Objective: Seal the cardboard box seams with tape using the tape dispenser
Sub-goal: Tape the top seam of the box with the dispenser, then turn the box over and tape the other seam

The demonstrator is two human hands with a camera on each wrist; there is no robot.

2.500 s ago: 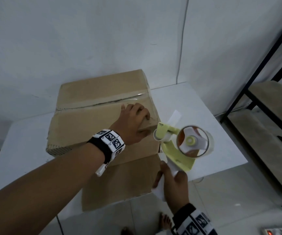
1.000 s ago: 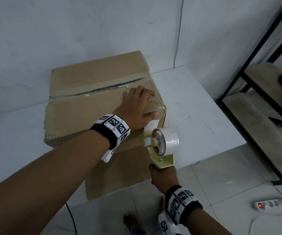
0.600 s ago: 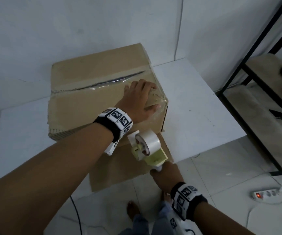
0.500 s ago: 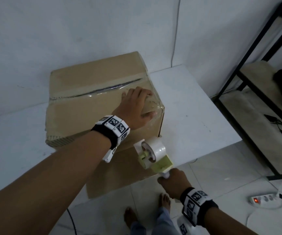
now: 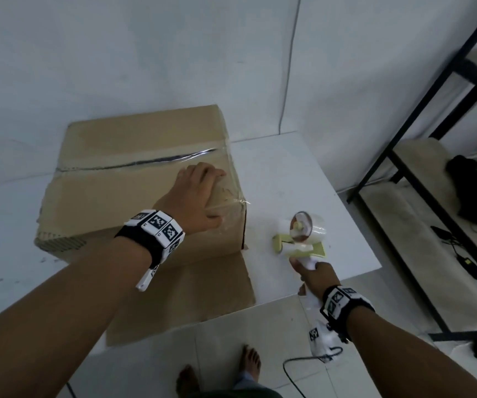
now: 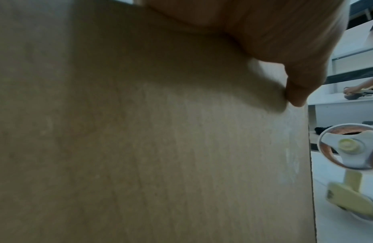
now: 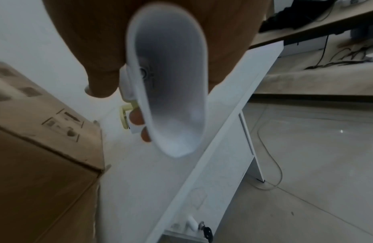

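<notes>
A brown cardboard box [image 5: 134, 196] stands on the white table [image 5: 289, 182], with clear tape [image 5: 159, 160] along its top seam and down over the near right corner. My left hand [image 5: 200, 193] lies flat on that corner, fingers straight on the top. Its thumb [image 6: 295, 93] presses the front face of the box [image 6: 160, 148]. My right hand [image 5: 314, 271] grips the white handle [image 7: 171, 82] of the yellow-green tape dispenser [image 5: 300, 239]. The dispenser sits low over the table, just right of the box, apart from it. Its roll [image 6: 347, 148] shows beside the box edge.
A flat cardboard sheet [image 5: 202, 297] lies under the box and overhangs the table's front edge. A black metal rack [image 5: 403, 133] with wooden shelves stands at the right. Cables and a dark bag lie on the shelves. My bare feet [image 5: 248, 366] are on the tiled floor.
My right hand has carried the dispenser away from the box's front face, to the right and down onto the table. My left hand has stayed on the taped corner.
</notes>
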